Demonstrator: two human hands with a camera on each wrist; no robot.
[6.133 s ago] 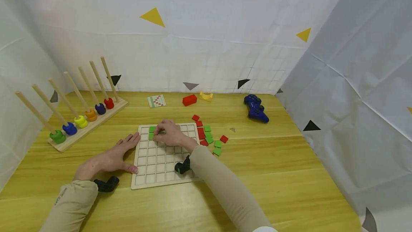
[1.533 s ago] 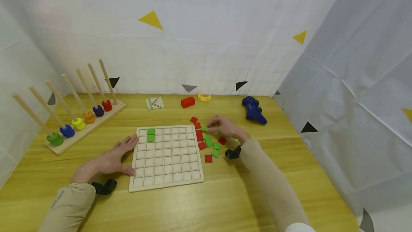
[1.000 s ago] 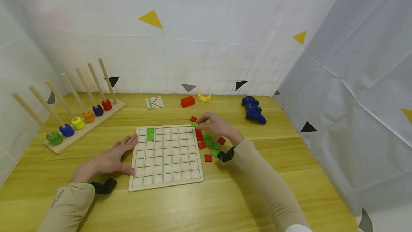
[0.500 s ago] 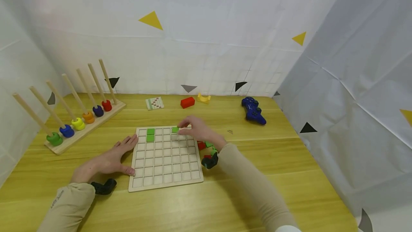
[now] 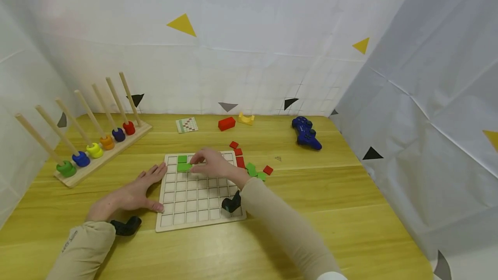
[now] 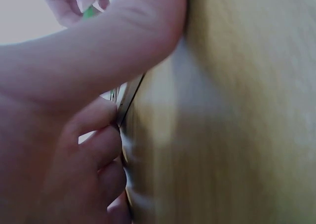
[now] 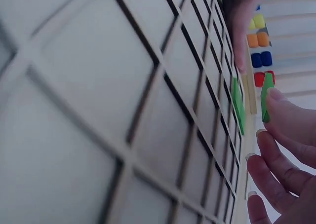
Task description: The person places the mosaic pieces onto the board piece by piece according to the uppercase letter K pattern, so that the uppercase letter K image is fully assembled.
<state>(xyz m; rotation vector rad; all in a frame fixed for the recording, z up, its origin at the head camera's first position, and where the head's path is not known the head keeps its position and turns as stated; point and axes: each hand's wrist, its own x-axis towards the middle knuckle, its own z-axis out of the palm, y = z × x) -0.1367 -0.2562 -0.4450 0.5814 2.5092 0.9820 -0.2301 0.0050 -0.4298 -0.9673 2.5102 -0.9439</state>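
A pale wooden grid board lies on the table, with two green square tiles seated one above the other near its far left corner. My right hand pinches another green tile between thumb and finger, close over the cells just right of those two. In the right wrist view this tile stands on edge, apart from the board. My left hand rests with spread fingers along the board's left edge, thumb on the near part of that edge.
Loose red tiles and green tiles lie right of the board, partly hidden by the right arm. Behind are a small pattern card, a red block, a yellow arch and a blue game controller. A peg stacker stands left.
Two green tiles sat on the board earlier too. My right hand has picked a green tile from the pile and carried it left across the board. My left hand has stayed put.
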